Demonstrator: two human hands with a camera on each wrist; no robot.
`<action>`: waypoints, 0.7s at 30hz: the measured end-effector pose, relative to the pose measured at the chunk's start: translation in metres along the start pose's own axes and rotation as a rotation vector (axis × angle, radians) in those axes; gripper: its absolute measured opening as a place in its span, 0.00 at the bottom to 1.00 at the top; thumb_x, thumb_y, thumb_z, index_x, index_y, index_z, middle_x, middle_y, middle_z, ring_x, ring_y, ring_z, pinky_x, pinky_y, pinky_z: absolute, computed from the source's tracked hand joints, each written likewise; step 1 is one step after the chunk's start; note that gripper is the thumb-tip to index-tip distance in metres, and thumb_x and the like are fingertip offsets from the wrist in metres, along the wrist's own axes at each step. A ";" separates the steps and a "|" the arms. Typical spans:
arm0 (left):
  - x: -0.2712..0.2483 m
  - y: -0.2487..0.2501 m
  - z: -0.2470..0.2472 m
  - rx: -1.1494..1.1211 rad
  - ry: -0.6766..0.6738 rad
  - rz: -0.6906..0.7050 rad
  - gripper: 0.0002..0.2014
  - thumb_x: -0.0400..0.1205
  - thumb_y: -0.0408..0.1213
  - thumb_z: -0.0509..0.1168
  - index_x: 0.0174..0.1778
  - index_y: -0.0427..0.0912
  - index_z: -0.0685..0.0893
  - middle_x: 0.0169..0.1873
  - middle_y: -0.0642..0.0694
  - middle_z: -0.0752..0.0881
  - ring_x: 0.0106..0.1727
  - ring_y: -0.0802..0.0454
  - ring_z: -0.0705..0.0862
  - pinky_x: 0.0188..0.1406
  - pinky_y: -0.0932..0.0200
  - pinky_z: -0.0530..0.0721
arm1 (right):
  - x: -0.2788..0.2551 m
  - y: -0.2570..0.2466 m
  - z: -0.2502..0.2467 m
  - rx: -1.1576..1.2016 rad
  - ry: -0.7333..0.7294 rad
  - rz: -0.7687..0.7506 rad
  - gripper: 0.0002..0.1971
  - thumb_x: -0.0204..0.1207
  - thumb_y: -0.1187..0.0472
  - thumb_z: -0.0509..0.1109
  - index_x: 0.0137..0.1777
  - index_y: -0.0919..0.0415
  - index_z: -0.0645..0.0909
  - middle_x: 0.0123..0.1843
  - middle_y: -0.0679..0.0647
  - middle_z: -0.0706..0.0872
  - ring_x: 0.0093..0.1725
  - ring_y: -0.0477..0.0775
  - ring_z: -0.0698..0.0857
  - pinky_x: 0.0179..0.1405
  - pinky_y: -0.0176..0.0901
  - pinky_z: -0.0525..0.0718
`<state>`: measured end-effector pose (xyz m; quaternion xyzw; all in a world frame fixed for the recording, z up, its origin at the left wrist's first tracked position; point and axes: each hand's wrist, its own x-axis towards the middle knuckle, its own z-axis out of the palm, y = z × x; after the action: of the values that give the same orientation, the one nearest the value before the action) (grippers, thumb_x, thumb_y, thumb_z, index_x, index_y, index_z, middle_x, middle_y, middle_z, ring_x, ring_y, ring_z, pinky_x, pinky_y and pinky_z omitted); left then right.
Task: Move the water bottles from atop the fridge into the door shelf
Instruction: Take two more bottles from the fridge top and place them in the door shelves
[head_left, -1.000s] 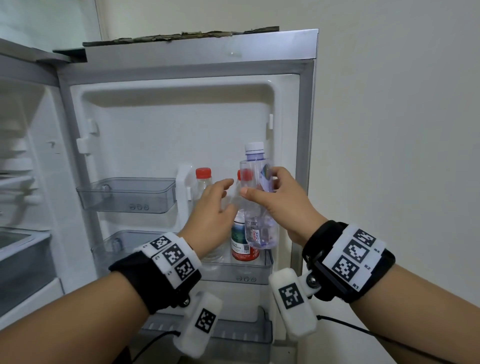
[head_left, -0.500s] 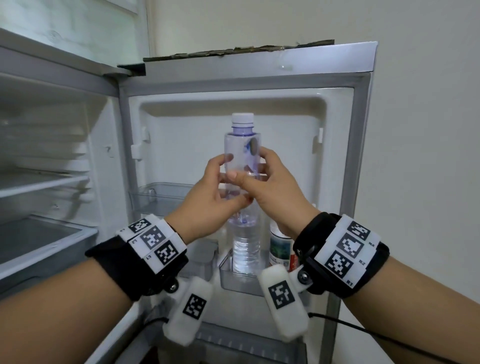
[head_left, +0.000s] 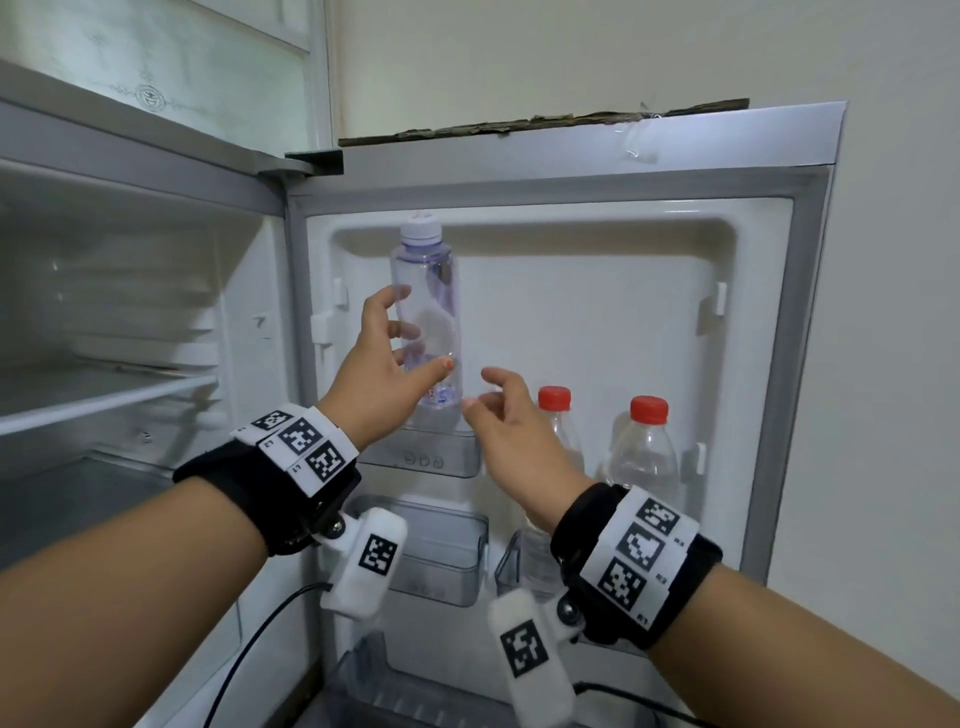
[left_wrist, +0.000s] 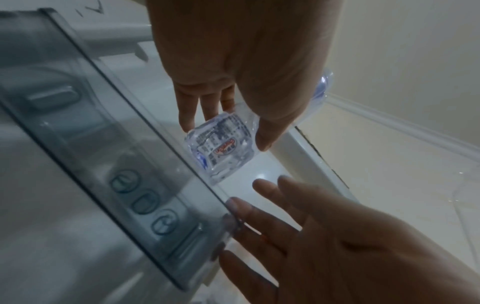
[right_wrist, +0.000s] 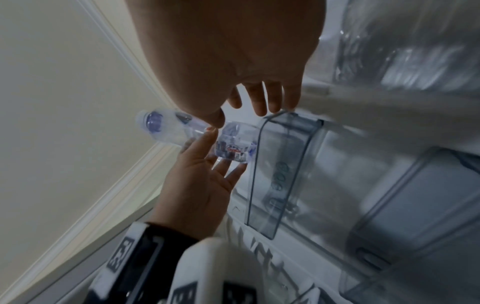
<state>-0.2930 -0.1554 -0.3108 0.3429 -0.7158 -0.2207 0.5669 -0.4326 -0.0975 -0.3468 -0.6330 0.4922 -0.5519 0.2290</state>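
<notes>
A clear water bottle (head_left: 426, 291) with a white cap stands upright, its base in the upper left door shelf (head_left: 426, 460). My left hand (head_left: 415, 332) holds its lower half, thumb in front and fingers curled behind, as the left wrist view shows around the bottle (left_wrist: 221, 150). My right hand (head_left: 480, 387) hovers just right of the bottle's base with relaxed fingers and touches nothing. In the right wrist view the bottle (right_wrist: 233, 144) sits against the shelf wall (right_wrist: 280, 164).
Two red-capped bottles (head_left: 555, 415) (head_left: 644, 447) stand in the right door shelf. A lower clear door bin (head_left: 441, 551) hangs below my left wrist. The fridge compartment with its glass shelves (head_left: 104, 395) lies to the left. A brown strip (head_left: 545, 124) lies along the door's top edge.
The bottle went from in front of the door, held by both hands, up and left into the upper left shelf. My right hand let go and drew back to the right.
</notes>
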 end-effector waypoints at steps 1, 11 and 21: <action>0.002 -0.006 0.000 0.022 -0.004 -0.018 0.37 0.75 0.38 0.73 0.76 0.56 0.60 0.60 0.44 0.77 0.63 0.48 0.83 0.59 0.52 0.85 | -0.001 0.002 0.004 -0.015 0.002 0.003 0.25 0.82 0.54 0.62 0.78 0.51 0.63 0.72 0.58 0.76 0.65 0.54 0.79 0.65 0.49 0.79; 0.010 -0.032 0.006 0.343 -0.147 -0.161 0.41 0.73 0.44 0.75 0.78 0.47 0.60 0.56 0.42 0.80 0.50 0.46 0.85 0.42 0.56 0.85 | -0.014 0.009 0.022 -0.079 0.026 -0.018 0.35 0.76 0.59 0.67 0.81 0.52 0.56 0.73 0.56 0.71 0.70 0.59 0.76 0.70 0.56 0.77; -0.014 -0.018 -0.001 0.392 0.122 0.153 0.09 0.81 0.41 0.63 0.51 0.43 0.71 0.51 0.47 0.75 0.51 0.43 0.80 0.54 0.46 0.80 | -0.022 0.006 0.025 -0.038 0.037 -0.003 0.33 0.75 0.61 0.68 0.80 0.53 0.60 0.71 0.51 0.73 0.70 0.52 0.76 0.70 0.46 0.76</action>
<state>-0.2863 -0.1568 -0.3330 0.4039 -0.7335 -0.0126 0.5466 -0.4102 -0.0869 -0.3696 -0.6277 0.5057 -0.5546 0.2067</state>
